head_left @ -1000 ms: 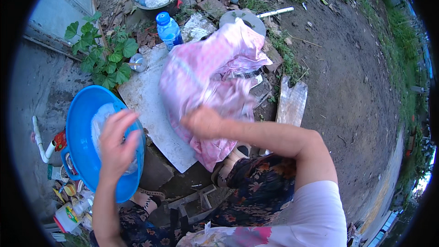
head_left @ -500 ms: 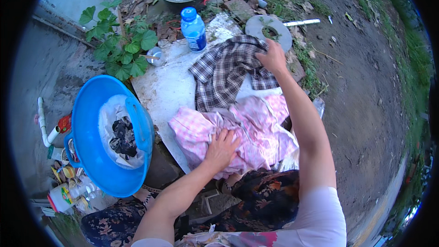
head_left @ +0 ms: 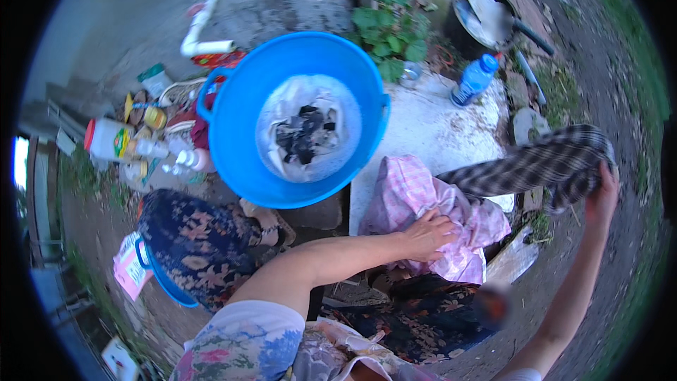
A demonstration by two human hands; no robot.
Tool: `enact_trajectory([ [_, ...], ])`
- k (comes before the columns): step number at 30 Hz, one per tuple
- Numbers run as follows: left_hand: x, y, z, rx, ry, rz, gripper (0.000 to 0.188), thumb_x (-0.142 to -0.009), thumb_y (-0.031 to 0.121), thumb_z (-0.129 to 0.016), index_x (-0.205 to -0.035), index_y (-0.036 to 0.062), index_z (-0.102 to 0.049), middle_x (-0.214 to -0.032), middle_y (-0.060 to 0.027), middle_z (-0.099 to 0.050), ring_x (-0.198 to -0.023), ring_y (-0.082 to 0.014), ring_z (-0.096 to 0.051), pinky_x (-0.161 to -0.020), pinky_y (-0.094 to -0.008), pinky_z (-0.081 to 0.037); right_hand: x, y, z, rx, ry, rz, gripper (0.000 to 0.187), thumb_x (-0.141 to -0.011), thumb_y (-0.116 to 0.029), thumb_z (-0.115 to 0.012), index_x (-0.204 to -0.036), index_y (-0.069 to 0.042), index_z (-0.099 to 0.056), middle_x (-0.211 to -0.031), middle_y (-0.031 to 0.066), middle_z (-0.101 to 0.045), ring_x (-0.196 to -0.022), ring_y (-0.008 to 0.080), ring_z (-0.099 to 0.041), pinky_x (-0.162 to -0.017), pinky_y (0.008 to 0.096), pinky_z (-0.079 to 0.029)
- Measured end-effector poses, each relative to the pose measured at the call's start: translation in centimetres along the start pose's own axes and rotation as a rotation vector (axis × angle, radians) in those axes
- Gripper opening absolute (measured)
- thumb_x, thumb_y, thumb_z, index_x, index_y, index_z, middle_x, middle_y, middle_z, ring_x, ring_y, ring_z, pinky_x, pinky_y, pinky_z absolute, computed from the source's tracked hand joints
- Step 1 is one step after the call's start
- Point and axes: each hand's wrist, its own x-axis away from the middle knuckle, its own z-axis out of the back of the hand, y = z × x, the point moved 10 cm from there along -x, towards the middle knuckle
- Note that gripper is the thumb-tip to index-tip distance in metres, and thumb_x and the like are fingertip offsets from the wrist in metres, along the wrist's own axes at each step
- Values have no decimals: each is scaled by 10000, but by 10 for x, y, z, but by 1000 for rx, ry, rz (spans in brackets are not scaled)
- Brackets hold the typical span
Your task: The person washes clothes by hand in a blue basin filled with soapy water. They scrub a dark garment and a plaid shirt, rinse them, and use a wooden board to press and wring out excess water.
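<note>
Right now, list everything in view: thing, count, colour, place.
Basin: one, blue, left of the slab, holding soapy water and dark laundry.
Slab: one, pale, centre right.
Pink cloth: one, pink checked, on the slab's near edge.
Plaid cloth: one, dark and white, lifted over the slab's right side.
Water bottle: one, blue, on the slab's far corner.
Plant: one, green, beyond the basin.
Pipe: one, white, upper left.
Jug: one, white with red cap, left, among small containers.
Pan: one, grey, upper right.
Small bucket: one, blue, lower left.
Left hand: pressing on the pink cloth.
Right hand: gripping the plaid cloth.
</note>
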Motion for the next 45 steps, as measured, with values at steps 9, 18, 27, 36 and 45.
enact_trajectory([
  [9,91,29,206,90,340,-147,509,-820,244,-648,-1273,51,-520,-1312,-183,-496,-1224,-315,-479,-1049,-413,-374,50,-249,-168,-124,-260,340,357,-954,-215,-543,-1243,-5,-544,-1189,126,-621,-1109,246,-593,-966,406,-479],
  [18,201,8,407,285,570,150,953,-808,331,-717,-1497,95,-103,-1493,-195,-261,-1325,-298,-378,-1052,-432,-346,141,-190,-442,102,-591,333,263,-897,-248,-630,-911,14,-644,-873,85,-684,-766,149,-659,-748,277,-541],
  [27,287,-230,324,26,342,1040,895,-806,318,-672,-1494,111,-140,-1517,-250,-143,-1345,-430,-291,-1096,-443,-287,104,119,-543,1230,-685,280,754,-713,-440,-754,-1293,-20,-516,-1240,223,-574,-1153,337,-559,-987,398,-435],
  [36,271,-303,221,-375,-60,860,1093,-634,668,-706,-1501,279,-166,-1560,-174,10,-1392,-492,82,-1014,-748,-40,140,343,-567,1503,-625,542,571,-864,-523,-524,-1330,-197,-469,-1423,183,-340,-1340,405,-269,-981,710,-241],
  [45,266,-330,212,-387,-145,879,970,-753,578,-665,-1508,283,-134,-1548,-177,-78,-1387,-470,-81,-1041,-677,-134,133,361,-575,1464,-586,587,524,-821,-466,-585,-1257,-189,-499,-1332,181,-363,-1316,413,-254,-1005,696,-191],
])
